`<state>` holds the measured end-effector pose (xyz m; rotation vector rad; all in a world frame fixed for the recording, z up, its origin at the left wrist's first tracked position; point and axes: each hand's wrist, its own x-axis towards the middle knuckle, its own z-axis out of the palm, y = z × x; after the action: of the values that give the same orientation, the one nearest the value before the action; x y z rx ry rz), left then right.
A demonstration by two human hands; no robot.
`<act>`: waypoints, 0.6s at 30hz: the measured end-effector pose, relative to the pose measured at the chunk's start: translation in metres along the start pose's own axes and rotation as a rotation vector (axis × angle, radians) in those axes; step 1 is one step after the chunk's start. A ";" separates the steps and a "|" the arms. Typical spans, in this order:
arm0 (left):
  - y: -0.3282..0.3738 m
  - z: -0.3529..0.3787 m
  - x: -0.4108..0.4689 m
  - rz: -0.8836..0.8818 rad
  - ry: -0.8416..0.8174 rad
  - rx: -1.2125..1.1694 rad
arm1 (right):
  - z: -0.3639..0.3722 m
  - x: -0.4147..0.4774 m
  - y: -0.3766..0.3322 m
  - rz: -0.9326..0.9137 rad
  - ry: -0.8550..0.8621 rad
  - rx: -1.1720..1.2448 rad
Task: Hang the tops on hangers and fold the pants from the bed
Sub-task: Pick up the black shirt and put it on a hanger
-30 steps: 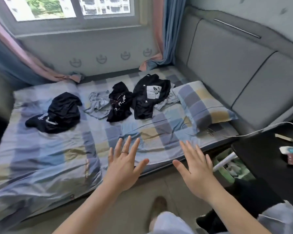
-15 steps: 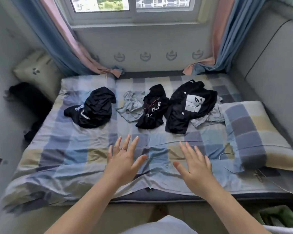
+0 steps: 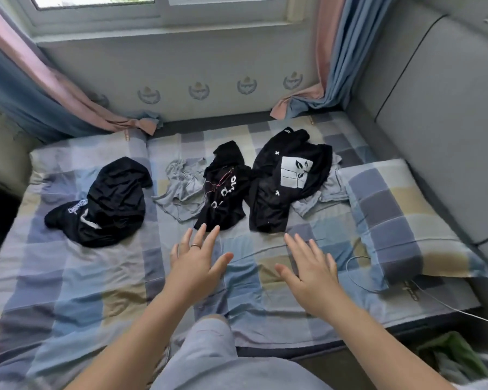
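Black top with a white square print [image 3: 289,178] is lying crumpled on the blue-and-beige checked bed [image 3: 68,277].
Left of it, a black garment with white lettering [image 3: 223,198], a pale grey crumpled garment [image 3: 181,190] and a black garment with white script [image 3: 110,204] are lying in a row. Left hand [image 3: 195,266] and right hand [image 3: 310,277] are hovering palm-down over the bed, each grip spread, holding nothing; left fingertips [image 3: 217,229] are showing just beside the lettered garment.

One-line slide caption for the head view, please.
Open left hand and right hand hover over the bed near crumpled black clothes, nothing held.
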<state>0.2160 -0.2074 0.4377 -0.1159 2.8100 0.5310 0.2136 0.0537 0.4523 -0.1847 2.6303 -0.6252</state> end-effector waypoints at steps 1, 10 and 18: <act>-0.001 0.001 0.015 0.016 -0.011 0.004 | 0.000 0.007 0.003 0.025 0.003 -0.001; -0.059 0.048 0.186 0.103 -0.077 0.066 | 0.051 0.137 0.020 0.168 0.036 0.021; -0.166 0.134 0.350 0.016 -0.216 0.025 | 0.148 0.326 0.025 0.194 -0.074 0.033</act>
<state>-0.0640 -0.3212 0.1603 -0.0285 2.6080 0.4812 -0.0161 -0.0555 0.1987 0.0563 2.5260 -0.5839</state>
